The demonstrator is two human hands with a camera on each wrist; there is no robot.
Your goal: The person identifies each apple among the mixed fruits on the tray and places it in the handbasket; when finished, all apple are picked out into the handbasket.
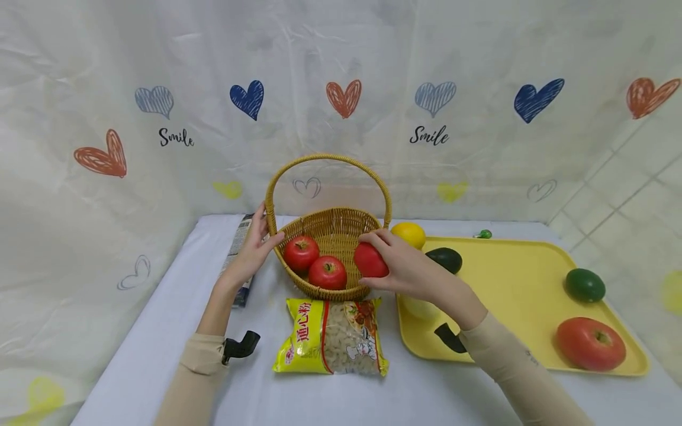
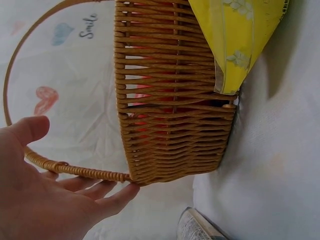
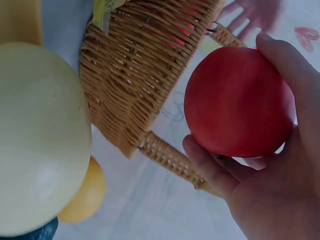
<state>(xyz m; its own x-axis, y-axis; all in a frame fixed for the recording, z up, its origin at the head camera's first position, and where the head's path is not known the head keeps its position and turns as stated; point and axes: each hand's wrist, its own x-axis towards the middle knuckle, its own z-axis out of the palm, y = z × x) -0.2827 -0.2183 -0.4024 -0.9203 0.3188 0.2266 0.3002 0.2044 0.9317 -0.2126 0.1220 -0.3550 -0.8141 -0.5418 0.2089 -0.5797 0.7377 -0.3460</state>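
Currently, my head feed shows the person's right hand (image 1: 410, 267) with its thumb and fingers wrapped round a red apple (image 1: 369, 261), held over the right side of the basket (image 1: 343, 234). From the right wrist camera I see the apple gripped between the thumb on one side and the fingers on the other. The left hand (image 1: 253, 253) is at the basket's left side; on its wrist camera I see the fingers stretched out behind the foot of the handle (image 1: 328, 157), touching it, with the thumb standing apart. Two more apples (image 1: 327, 273) lie in the basket, toward its left and front. Just in front of it I have a yellow bag of pasta (image 1: 346, 340) flat on the table (image 1: 160, 337), and a packet (image 1: 241, 294) sits to its left, partly hidden by the left hand. To the right is a yellow tray (image 1: 511, 278) with a dark green avocado (image 1: 446, 259), another green fruit (image 1: 585, 285) and a big red fruit (image 1: 590, 344). A lemon (image 1: 409, 234) shows at the tray's back left corner, and a pale round fruit (image 3: 42, 135) sits below the right forearm, mostly covered in my head view.
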